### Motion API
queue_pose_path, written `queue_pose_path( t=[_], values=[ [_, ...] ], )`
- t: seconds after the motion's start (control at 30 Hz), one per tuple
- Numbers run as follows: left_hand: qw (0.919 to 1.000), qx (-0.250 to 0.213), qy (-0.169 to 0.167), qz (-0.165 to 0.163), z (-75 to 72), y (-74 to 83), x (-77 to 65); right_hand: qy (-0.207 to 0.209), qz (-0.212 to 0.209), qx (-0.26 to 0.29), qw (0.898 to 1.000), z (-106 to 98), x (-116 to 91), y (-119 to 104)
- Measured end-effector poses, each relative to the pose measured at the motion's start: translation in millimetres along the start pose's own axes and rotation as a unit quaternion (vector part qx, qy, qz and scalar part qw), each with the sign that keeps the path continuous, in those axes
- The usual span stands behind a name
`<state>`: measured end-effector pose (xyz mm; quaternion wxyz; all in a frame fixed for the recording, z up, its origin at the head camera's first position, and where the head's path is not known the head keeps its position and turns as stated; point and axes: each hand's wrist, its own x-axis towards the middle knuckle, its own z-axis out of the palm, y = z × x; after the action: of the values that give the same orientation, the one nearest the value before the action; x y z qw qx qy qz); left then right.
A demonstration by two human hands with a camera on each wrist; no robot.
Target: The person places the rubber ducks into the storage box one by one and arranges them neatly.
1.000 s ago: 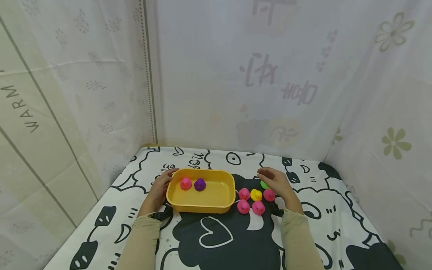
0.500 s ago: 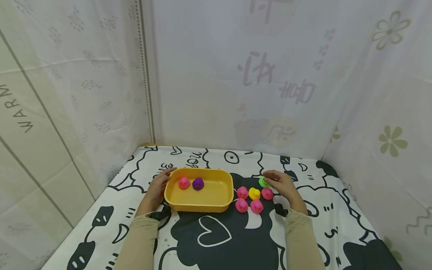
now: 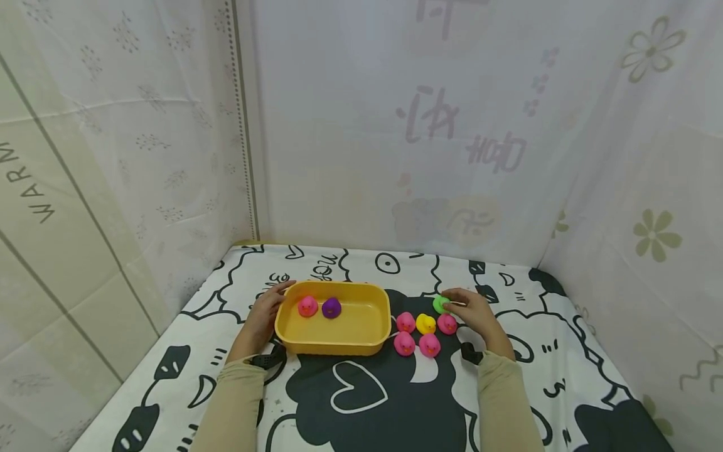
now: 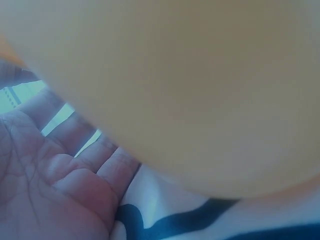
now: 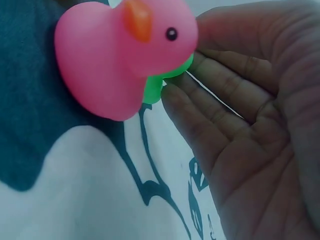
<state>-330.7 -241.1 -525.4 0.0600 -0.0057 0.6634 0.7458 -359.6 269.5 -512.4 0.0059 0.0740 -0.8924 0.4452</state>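
Note:
At the left end of the yellow plastic tray (image 3: pixel 333 347), my left hand (image 3: pixel 265 317) rests along the outer wall. In the left wrist view its fingers (image 4: pixel 75 131) lie fairly straight, their tips hidden by the tray. Inside the tray sit a pink rubber duck (image 3: pixel 307 306) and a purple rubber duck (image 3: pixel 331 307). My right hand (image 3: pixel 477 317) pinches a green rubber duck (image 3: pixel 440 304) between thumb and fingers, behind the group on the cloth. From the right wrist, a nearer pink rubber duck (image 5: pixel 105 65) covers most of the green one.
Right of the tray stand a yellow rubber duck (image 3: pixel 426 324) and several pink ones, including a front pink duck (image 3: pixel 430 345). A black-and-white patterned cloth (image 3: pixel 361 427) covers the table. Fabric curtains (image 3: pixel 361 157) close off the back and both sides.
My right hand has shifted slightly right and down, and its thumb and fingers have closed on the green rubber duck. The left hand stays at the tray; the whole view drifted slightly.

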Motion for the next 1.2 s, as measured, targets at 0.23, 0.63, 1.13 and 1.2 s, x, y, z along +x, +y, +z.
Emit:
queue_pose_path(
  t=[0.23,0.63,1.13,1.2],
  values=[
    [1.0000,0.001,0.002,0.000,-0.1,1.9,0.7,-0.002,0.013,0.020,1.000,2.5,2.4,5.2],
    [0.9999,-0.005,-0.014,-0.006,5.9,13.8,-9.9,0.000,0.026,0.034,0.999,4.2,0.6,9.1],
    [1.0000,0.000,-0.001,-0.002,0.4,1.5,-0.3,-0.005,0.045,0.032,0.998,4.4,1.1,10.5],
    [1.0000,-0.004,-0.005,-0.002,1.0,3.2,-1.1,-0.005,0.047,0.030,0.998,4.4,1.5,10.4]
  ],
)
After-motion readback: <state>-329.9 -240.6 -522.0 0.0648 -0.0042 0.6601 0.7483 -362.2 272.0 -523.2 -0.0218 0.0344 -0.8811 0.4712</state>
